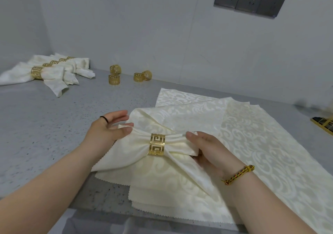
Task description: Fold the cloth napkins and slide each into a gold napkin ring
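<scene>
napkin (133, 151): near counter (45, 134) edge, on flat napkins (261, 143), gold ring (157, 144) round its middle
left hand (108, 128): thumb and forefinger pinch left end
right hand (209, 148): thumb over, fingers under, grips right end
loose rings (114, 79): four, back edge
finished napkins (45, 71): far left corner

Left forearm (63, 170) and right forearm (261, 203), both bare from the lower frame edge to the wrist; left hand (110, 127) wearing a narrow black band (104, 118) round the base of one finger; right hand (207, 147) bordered at the wrist by a braided gold-yellow cord bracelet (239, 174), flecked with red and green strands; thick knot (249, 168) at the bracelet's upper end; visible fingernails short, with a natural finish.
</scene>
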The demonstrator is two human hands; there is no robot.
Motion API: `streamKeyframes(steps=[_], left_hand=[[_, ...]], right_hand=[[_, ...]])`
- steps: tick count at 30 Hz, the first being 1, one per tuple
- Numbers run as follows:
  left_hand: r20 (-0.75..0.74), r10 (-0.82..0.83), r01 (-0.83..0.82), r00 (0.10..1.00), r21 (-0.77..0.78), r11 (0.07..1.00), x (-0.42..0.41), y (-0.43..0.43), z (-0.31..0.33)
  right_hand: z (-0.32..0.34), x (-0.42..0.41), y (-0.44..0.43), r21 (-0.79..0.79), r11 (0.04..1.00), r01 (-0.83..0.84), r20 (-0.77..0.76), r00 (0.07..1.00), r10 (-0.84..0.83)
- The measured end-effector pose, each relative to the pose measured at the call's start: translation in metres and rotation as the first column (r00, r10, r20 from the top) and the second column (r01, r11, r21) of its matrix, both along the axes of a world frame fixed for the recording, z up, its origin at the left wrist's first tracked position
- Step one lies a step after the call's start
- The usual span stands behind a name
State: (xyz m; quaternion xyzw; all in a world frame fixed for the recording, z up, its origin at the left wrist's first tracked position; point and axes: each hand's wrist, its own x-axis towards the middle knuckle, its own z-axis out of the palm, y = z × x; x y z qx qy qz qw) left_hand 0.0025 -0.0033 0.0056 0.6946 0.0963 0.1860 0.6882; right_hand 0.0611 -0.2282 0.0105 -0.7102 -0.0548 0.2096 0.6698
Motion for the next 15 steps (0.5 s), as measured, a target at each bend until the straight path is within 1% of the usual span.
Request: streamKeyframes(steps=[1,3,4,6,7,8,10,12,14,15], left_hand=[[0.003,-0.001,0.001,1.000,0.021,1.000,0.000,0.003,0.001],[0.031,0.028,-0.030,0.999,0.063,0.998,-0.001,0.008,0.005],[0.055,0.047,-0.050,0.997,0.057,0.997,-0.001,0.010,0.007],[0.079,0.073,-0.072,0.994,-0.012,0.997,0.000,0.017,0.011],[0.052,0.069,-0.064,0.996,-0.084,0.994,0.001,0.020,0.013],[-0.011,0.051,-0.052,0.999,-0.175,0.983,0.001,0.025,0.014],[-0.179,-0.059,-0.003,0.982,-0.327,0.945,0.001,0.038,0.013],[-0.328,-0.181,0.065,0.927,-0.335,0.940,-0.002,0.055,0.011],[-0.412,-0.275,0.164,0.869,-0.285,0.944,-0.004,0.068,0.014],[-0.435,-0.287,0.185,0.853,-0.261,0.947,-0.004,0.078,0.017]], right_hand=[[0.000,0.002,0.003,-0.018,1.000,0.020,0.026,0.999,-0.020],[0.000,0.004,0.012,-0.060,0.995,0.080,0.125,0.990,-0.072],[0.000,0.004,0.016,-0.044,0.993,0.112,0.158,0.982,-0.103],[0.000,0.007,0.028,0.011,0.989,0.150,0.178,0.972,-0.150],[0.001,0.008,0.033,0.033,0.986,0.163,0.184,0.969,-0.166],[0.003,0.010,0.040,0.052,0.984,0.168,0.188,0.966,-0.175],[0.008,0.015,0.054,0.084,0.984,0.160,0.190,0.966,-0.173],[0.011,0.019,0.070,0.096,0.986,0.135,0.198,0.968,-0.152],[0.013,0.022,0.084,0.086,0.990,0.116,0.216,0.968,-0.132],[0.013,0.025,0.096,0.078,0.992,0.100,0.217,0.969,-0.115]])
